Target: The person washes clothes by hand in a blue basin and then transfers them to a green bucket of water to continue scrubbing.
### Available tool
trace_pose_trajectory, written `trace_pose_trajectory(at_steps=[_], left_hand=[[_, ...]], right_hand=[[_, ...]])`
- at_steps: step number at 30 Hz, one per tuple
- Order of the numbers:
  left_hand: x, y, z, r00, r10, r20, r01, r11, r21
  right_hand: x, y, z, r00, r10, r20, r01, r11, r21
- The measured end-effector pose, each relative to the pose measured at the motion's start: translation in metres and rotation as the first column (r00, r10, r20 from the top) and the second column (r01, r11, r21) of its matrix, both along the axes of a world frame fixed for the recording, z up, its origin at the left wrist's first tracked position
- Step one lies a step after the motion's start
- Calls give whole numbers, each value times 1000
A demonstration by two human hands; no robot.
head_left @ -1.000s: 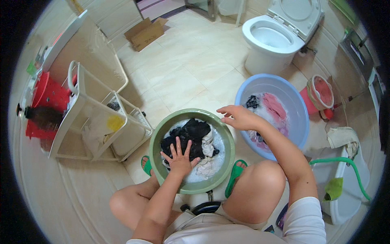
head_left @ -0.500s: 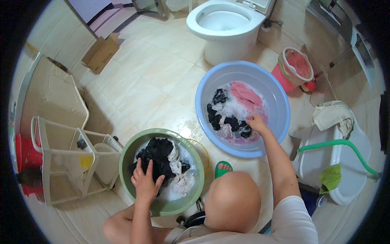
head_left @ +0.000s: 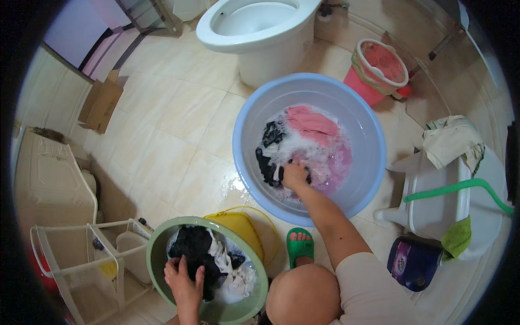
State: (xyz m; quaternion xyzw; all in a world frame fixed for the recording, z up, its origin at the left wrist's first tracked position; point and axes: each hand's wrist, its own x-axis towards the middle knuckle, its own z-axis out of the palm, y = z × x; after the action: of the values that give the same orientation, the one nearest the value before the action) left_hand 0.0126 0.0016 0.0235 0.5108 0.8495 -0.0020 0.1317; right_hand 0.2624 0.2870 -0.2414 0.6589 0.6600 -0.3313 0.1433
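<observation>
My left hand (head_left: 185, 280) presses down on dark wet clothes (head_left: 194, 248) in the green basin (head_left: 156, 246) near my knee, fingers spread over the cloth. White garments lie beside the dark ones in that basin. My right hand (head_left: 294, 175) reaches into the blue basin (head_left: 249, 116) and grips a black garment (head_left: 267, 167) in the soapy water. A pink garment (head_left: 311, 122) floats at the far side of the blue basin among foam.
A white toilet (head_left: 254, 30) stands beyond the blue basin. A pink bin (head_left: 379, 67) is at the right, a white stool with cloth and green hose (head_left: 460, 187) beside it. A yellow scoop (head_left: 238, 225), a dark detergent bottle (head_left: 414, 261), a white rack (head_left: 81, 260) and a cardboard box (head_left: 100, 103) surround me.
The view has swung toward the blue basin. My right hand went from above the green basin into the blue basin and closed on the black garment. My left hand stayed on the dark clothes.
</observation>
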Motion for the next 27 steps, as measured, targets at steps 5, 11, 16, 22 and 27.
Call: trace_pose_trajectory(at_steps=[5,11,16,22,27], left_hand=[[-2,-4,8,995,98,-7,-98,995,23],[-2,1,5,999,42,-18,-42,999,25],[3,9,10,996,67,-57,-67,998,8],[-6,10,1,999,21,-38,-19,998,52],[-8,12,3,992,-53,-116,63,995,79]], right_hand=[[-21,4,21,894,23,-448,113,955,274],[-30,46,73,767,-81,-636,356,879,317],[-32,69,53,669,-110,-735,409,880,240],[37,102,15,880,2,-475,251,847,468],[74,113,26,972,-186,-142,228,889,396]])
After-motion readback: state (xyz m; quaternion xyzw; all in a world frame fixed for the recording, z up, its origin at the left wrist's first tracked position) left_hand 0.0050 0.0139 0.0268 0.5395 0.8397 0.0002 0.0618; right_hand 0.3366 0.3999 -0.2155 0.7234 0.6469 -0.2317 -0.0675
